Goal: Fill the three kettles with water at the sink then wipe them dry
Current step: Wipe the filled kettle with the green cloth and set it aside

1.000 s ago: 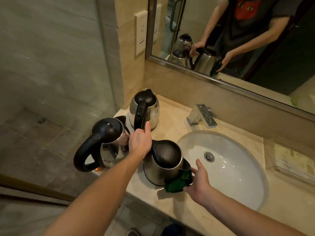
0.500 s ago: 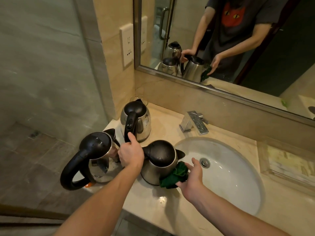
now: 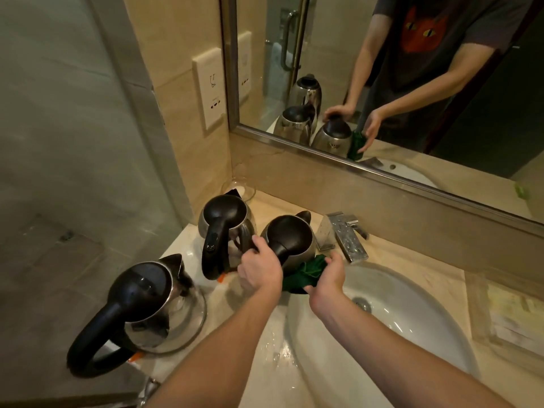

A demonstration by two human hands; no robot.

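Three steel kettles with black lids and handles stand on the beige counter. The nearest kettle (image 3: 147,304) sits at the front left corner, a second kettle (image 3: 223,228) behind it. My left hand (image 3: 260,272) grips the handle of the third kettle (image 3: 291,240), which stands beside the tap. My right hand (image 3: 326,275) presses a green cloth (image 3: 303,275) against that kettle's lower right side, thumb under the cloth. The white sink basin (image 3: 412,328) lies to the right.
A chrome tap (image 3: 347,237) stands behind the basin, close to the held kettle. Water is pooled on the counter (image 3: 276,354) by the basin's near rim. A clear tray with paper (image 3: 509,316) sits at the right. A wall socket (image 3: 210,86) and a mirror (image 3: 382,83) rise behind.
The held kettle has been turned so its spout points toward the back wall and it sits nearer the tap. My right hand with the cloth followed along its side.
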